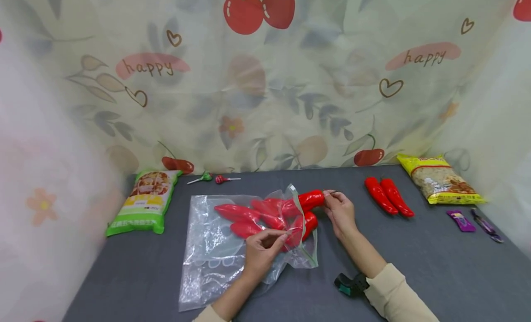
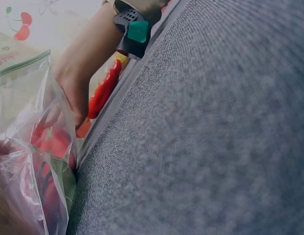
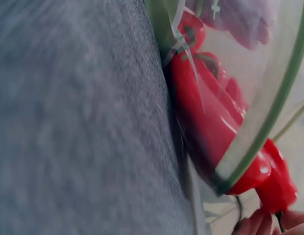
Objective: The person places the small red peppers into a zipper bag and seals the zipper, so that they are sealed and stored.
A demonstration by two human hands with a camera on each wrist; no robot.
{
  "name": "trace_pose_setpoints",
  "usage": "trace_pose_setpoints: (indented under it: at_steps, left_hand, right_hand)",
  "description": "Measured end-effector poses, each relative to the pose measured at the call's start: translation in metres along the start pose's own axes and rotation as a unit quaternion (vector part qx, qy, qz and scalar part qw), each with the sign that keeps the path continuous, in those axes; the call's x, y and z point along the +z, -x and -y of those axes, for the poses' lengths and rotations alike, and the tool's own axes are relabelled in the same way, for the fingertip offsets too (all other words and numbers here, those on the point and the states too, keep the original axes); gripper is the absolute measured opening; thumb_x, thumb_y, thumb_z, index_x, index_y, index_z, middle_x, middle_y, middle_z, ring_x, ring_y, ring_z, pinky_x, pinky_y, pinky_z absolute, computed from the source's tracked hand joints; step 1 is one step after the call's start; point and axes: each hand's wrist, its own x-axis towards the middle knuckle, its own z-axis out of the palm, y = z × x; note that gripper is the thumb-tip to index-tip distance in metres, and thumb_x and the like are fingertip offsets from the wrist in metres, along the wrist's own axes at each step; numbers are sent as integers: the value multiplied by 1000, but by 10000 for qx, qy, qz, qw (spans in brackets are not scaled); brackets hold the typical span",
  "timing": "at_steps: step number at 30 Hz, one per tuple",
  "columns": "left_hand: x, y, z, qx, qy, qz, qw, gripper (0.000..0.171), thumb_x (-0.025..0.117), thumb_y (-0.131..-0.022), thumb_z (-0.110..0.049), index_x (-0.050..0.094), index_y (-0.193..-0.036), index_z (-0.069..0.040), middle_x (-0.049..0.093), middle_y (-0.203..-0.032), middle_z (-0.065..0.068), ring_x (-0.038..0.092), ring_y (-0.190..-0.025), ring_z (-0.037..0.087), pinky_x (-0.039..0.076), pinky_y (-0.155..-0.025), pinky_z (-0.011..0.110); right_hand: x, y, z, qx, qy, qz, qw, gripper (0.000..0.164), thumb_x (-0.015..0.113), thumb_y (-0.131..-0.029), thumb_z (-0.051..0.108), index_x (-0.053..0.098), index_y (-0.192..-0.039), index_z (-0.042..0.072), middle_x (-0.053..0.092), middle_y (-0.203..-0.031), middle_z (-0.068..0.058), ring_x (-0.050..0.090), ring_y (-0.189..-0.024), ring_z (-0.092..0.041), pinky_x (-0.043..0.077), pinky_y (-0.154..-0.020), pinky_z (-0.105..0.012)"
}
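A clear zip bag (image 1: pixel 207 248) with a green seal line lies on the dark tabletop, several glossy red chili peppers (image 1: pixel 236 213) inside it. My left hand (image 1: pixel 262 253) pinches the near side of the bag's plastic close to its mouth. At the opening, my right hand (image 1: pixel 341 213) pinches the stem end of a red chili pepper (image 1: pixel 312 199), whose body runs into the bag. The right wrist view shows fingers (image 3: pixel 260 223) at that pepper's stem, beyond the green seal (image 3: pixel 269 127). Part of another pepper (image 1: pixel 311 223) pokes out at the mouth.
Two more red chili peppers (image 1: pixel 380 196) lie right of the bag. A yellow food packet (image 1: pixel 441 180), a purple candy (image 1: pixel 461 220) and a dark wrapped stick (image 1: pixel 487 226) are farther right. At left sit a green packet (image 1: pixel 145 202) and two lollipops (image 1: pixel 206 176).
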Motion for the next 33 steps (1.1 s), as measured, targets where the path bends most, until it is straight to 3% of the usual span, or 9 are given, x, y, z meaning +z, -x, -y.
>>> trace_pose_setpoints:
  at_steps: [3, 7, 13, 17, 21, 27, 30, 33]
  left_hand:
    - [1, -2, -10, 99, -53, 57, 9999, 8, 63, -80, 7, 66, -86, 12, 68, -83, 27, 69, -71, 19, 55, -58, 21]
    - [1, -3, -15, 93, -104, 124, 9998, 8, 64, -80, 6, 66, -86, 11, 68, -84, 26, 68, -70, 17, 55, -59, 21]
    - [-1, -4, -18, 28, -120, 192, 9997, 8, 64, -80, 6, 66, -86, 12, 67, -83, 27, 67, -72, 10, 55, -62, 21]
    - [0, -3, -14, 71, -75, 240, 9997, 8, 64, -79, 7, 65, -85, 12, 67, -82, 27, 68, -71, 17, 55, -63, 21]
    - [0, 0, 0, 132, 9, 231, 9996, 8, 63, -80, 7, 66, -86, 11, 67, -83, 26, 68, -70, 24, 55, -61, 21]
    - [-2, 2, 13, 83, 42, 185, 9998, 9, 64, -82, 3, 67, -88, 8, 68, -85, 24, 68, -72, 28, 55, -61, 22]
    - [-2, 2, 12, 71, 103, 197, 9997, 9, 64, -82, 2, 67, -88, 8, 68, -85, 25, 69, -73, 26, 55, -62, 22]
    - [-1, 2, 11, 69, 190, 223, 9995, 10, 64, -82, 2, 67, -88, 9, 68, -84, 26, 69, -75, 18, 55, -63, 21]
  right_hand:
    - [4, 1, -4, 54, 746, 286, 9968, 3, 60, -89, 14, 61, -89, 12, 65, -73, 12, 61, -71, -3, 51, -71, -20]
    - [11, 4, -8, -101, 1741, 663, 9824, 22, 66, -84, 21, 65, -96, 3, 65, -71, 14, 60, -70, -3, 51, -68, -17]
    - [17, 4, -9, -455, 2443, 1291, 9600, 32, 67, -83, 19, 65, -102, -6, 69, -79, 6, 61, -72, -4, 51, -67, -17]
    - [7, 4, -7, -528, 2758, 1761, 9435, 33, 66, -84, 21, 65, -104, -5, 70, -88, 0, 60, -76, -6, 51, -69, -17]
    - [-12, -3, -1, -480, 2338, 2012, 9500, 39, 63, -87, 24, 60, -114, -5, 70, -95, 6, 64, -89, -9, 52, -78, -20]
    - [-53, -23, 19, -500, 781, 1970, 9760, 37, 55, -91, 10, 50, -125, -5, 70, -100, 10, 64, -100, -7, 51, -86, -23]
    - [-76, -38, 33, -876, -175, 1604, 9830, 36, 52, -90, -2, 50, -126, -5, 70, -101, 6, 64, -98, -5, 51, -84, -18]
    - [-96, -54, 47, -1432, -2, 697, 9872, 36, 56, -87, -3, 54, -123, -3, 70, -102, 5, 64, -95, -2, 50, -80, -12]
